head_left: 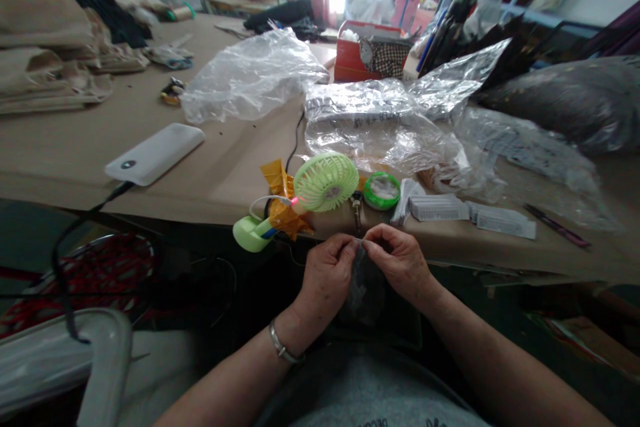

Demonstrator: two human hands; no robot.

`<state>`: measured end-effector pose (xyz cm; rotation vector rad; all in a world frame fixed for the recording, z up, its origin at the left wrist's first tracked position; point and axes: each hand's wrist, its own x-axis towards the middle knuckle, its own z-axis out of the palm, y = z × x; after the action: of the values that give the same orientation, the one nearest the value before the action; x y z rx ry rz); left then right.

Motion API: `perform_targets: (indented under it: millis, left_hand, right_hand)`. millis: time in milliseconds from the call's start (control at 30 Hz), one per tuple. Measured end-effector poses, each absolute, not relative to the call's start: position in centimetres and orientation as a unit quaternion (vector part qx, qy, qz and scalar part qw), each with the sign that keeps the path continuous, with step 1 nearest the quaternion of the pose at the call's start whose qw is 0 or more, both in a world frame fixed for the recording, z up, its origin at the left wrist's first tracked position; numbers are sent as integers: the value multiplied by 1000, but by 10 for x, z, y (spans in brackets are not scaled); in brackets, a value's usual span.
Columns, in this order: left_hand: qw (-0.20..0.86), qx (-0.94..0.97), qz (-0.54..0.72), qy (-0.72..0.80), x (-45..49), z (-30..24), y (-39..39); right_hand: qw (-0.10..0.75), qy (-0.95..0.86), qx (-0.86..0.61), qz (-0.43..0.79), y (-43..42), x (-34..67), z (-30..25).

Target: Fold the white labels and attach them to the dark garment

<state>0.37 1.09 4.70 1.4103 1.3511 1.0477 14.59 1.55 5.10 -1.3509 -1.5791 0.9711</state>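
Note:
My left hand (327, 273) and my right hand (400, 260) meet in front of the table edge, thumbs and forefingers pinched close together. Between them they hold the top of a small clear plastic bag (364, 290), which hangs down over my lap. What is inside the bag is too dark to make out. Just beyond my fingertips, a thin metal-tipped tool (357, 207) lies at the table's edge. A light green fan (327, 180), fixed with brown tape (287, 217), stands left of it. To the right sits a green round tub (381, 191) with whitish material inside.
Stacks of printed white labels (440, 207) and a thin dark pointed tool (557, 225) lie to the right. Behind are clear plastic sheets (380, 120) and a red box (350, 60). A white power bank (155, 153) with a black cable lies left, near folded beige cloth (45, 67).

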Motion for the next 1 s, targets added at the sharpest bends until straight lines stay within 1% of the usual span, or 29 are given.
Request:
perform_targets:
  millis: [200,533,767,1000]
  left_hand:
    - [441,566,437,542,4,50,13]
    - [433,569,430,551,4,46,14]
    - [427,569,447,543,5,47,19]
    - [462,559,438,531,4,52,9]
  right_hand:
    - [418,-635,-534,371,17,146,48]
    - [421,-635,-529,375,19,146,47]
    - [431,-620,-535,378,21,146,47]
    - [443,-598,-522,418,13,147,44]
